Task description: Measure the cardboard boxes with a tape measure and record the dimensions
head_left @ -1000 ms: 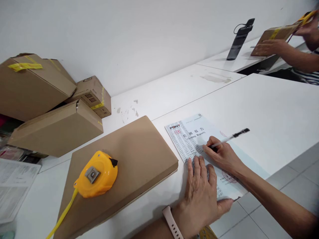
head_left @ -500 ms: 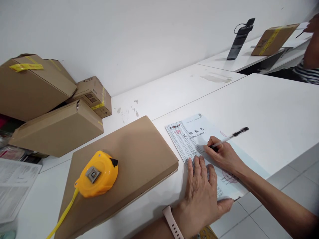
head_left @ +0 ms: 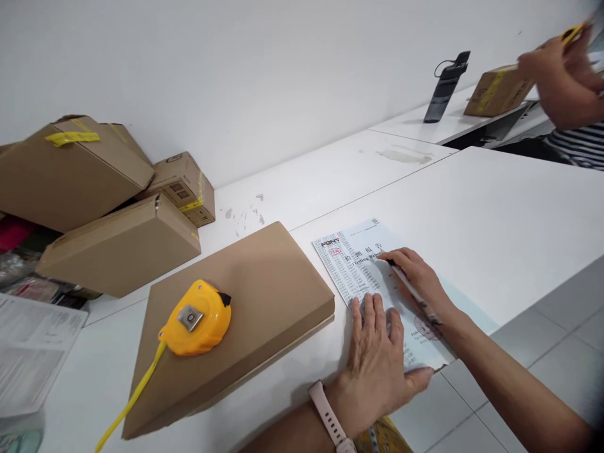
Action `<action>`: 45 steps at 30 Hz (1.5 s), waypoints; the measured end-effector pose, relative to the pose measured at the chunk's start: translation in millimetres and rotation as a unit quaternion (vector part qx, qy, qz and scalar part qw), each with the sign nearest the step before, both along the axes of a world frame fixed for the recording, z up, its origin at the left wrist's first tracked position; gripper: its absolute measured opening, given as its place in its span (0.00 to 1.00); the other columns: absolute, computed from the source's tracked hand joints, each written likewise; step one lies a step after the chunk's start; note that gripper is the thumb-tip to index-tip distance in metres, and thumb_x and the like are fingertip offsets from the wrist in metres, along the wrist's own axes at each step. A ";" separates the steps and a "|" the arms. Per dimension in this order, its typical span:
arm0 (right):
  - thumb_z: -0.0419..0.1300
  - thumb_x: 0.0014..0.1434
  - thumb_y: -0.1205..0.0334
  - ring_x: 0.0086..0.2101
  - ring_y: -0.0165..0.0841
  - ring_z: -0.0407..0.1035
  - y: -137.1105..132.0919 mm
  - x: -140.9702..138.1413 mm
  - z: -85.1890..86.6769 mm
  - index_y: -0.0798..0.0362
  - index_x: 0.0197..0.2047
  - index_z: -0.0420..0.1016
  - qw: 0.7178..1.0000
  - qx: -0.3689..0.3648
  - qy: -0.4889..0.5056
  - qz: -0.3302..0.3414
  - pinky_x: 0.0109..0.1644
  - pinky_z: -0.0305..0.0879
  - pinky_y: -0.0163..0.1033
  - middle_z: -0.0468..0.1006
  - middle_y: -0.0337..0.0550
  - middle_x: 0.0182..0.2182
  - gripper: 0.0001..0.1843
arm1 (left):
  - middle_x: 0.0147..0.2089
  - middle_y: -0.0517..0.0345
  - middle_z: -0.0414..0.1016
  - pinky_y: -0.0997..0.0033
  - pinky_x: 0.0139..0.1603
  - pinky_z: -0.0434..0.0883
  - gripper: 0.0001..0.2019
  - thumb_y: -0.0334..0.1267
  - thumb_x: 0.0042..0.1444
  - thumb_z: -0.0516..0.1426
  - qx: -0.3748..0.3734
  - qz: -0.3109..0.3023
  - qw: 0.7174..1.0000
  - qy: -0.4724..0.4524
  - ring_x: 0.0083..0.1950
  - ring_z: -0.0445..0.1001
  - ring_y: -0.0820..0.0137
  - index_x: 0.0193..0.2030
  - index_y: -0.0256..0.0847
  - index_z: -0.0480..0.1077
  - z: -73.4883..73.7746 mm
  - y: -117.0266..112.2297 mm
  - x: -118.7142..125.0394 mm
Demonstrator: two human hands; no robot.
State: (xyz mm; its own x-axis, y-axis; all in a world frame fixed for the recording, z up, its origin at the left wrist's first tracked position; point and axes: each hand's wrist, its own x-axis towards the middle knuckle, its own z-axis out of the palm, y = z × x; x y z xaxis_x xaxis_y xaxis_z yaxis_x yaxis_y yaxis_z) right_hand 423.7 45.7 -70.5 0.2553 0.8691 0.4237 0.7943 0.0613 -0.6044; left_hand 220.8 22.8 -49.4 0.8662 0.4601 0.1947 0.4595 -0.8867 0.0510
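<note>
A pale blue printed testing report (head_left: pixel 387 242) lies on the white table in the head view. My left hand (head_left: pixel 372 365), with a pink watch band on its wrist, rests flat on the report's lower left part, fingers spread. Over the middle of the page, my right hand (head_left: pixel 422 280) is closed on a pen (head_left: pixel 414 292), its tip pointing towards the printed title and its shaft slanting back under the hand. Whether the tip touches the paper I cannot tell. Left of the report lies a flat cardboard box (head_left: pixel 268 283), bearing a yellow tape measure (head_left: pixel 201 318) with its strip pulled out.
Several cardboard boxes (head_left: pixel 117 245) are stacked against the wall at left, above printed sheets (head_left: pixel 35 346). A dark water bottle (head_left: pixel 443 91) and a taped box (head_left: pixel 495 91) stand at far right. Beside them, a co-worker's hands (head_left: pixel 552 69) hold something yellow.
My right hand has shifted up the page towards the title, and the pen has swung from sticking out rightward to lying back along the hand. The co-worker's arms have come further into view.
</note>
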 end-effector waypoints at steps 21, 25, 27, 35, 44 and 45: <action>0.49 0.67 0.55 0.40 0.52 0.75 -4.7 -19.0 17.5 0.47 0.52 0.76 0.977 0.119 -0.025 -0.174 0.37 0.68 0.53 0.81 0.55 0.41 0.18 | 0.58 0.40 0.76 0.36 0.63 0.64 0.31 0.48 0.52 0.65 -0.040 0.432 0.832 -0.346 0.62 0.70 0.41 0.61 0.42 0.65 128.9 46.1 -175.5; 0.50 0.70 0.45 0.46 0.58 0.73 -31.3 -58.1 62.8 0.33 0.55 0.73 0.978 0.152 0.064 -0.125 0.32 0.66 0.54 0.78 0.50 0.49 0.17 | 0.52 0.48 0.78 0.54 0.48 0.74 0.28 0.51 0.54 0.62 -0.150 0.375 0.807 -0.431 0.48 0.79 0.54 0.59 0.46 0.64 138.5 25.6 -175.3; 0.57 0.66 0.41 0.39 0.50 0.73 -45.0 -85.2 92.1 0.34 0.51 0.75 0.975 0.120 0.182 -0.029 0.32 0.68 0.52 0.79 0.47 0.45 0.15 | 0.46 0.52 0.79 0.61 0.41 0.74 0.29 0.55 0.54 0.62 -0.310 0.280 0.761 -0.496 0.39 0.80 0.60 0.59 0.46 0.65 145.0 11.1 -177.6; 0.48 0.67 0.30 0.31 0.34 0.68 -50.2 -166.7 166.1 0.54 0.47 0.78 0.781 -0.233 0.440 0.377 0.27 0.68 0.39 0.75 0.50 0.41 0.35 | 0.31 0.60 0.77 0.68 0.35 0.72 0.31 0.59 0.52 0.67 -0.515 0.149 0.665 -0.521 0.32 0.79 0.64 0.57 0.45 0.66 153.0 -7.6 -173.0; 0.63 0.57 0.31 0.23 0.29 0.55 -19.6 -159.1 175.1 0.49 0.27 0.67 0.823 -0.167 0.444 0.311 0.24 0.52 0.36 0.65 0.36 0.22 0.28 | 0.38 0.55 0.80 0.68 0.33 0.69 0.34 0.62 0.49 0.65 -0.422 0.243 0.698 -0.525 0.33 0.75 0.65 0.57 0.44 0.68 164.7 2.1 -218.7; 0.64 0.57 0.33 0.23 0.28 0.53 -8.1 -150.7 174.4 0.49 0.26 0.66 0.834 -0.139 0.451 0.285 0.25 0.51 0.36 0.63 0.35 0.22 0.28 | 0.40 0.54 0.80 0.68 0.33 0.68 0.34 0.62 0.49 0.65 -0.401 0.258 0.703 -0.528 0.33 0.75 0.65 0.56 0.44 0.68 167.8 9.2 -229.5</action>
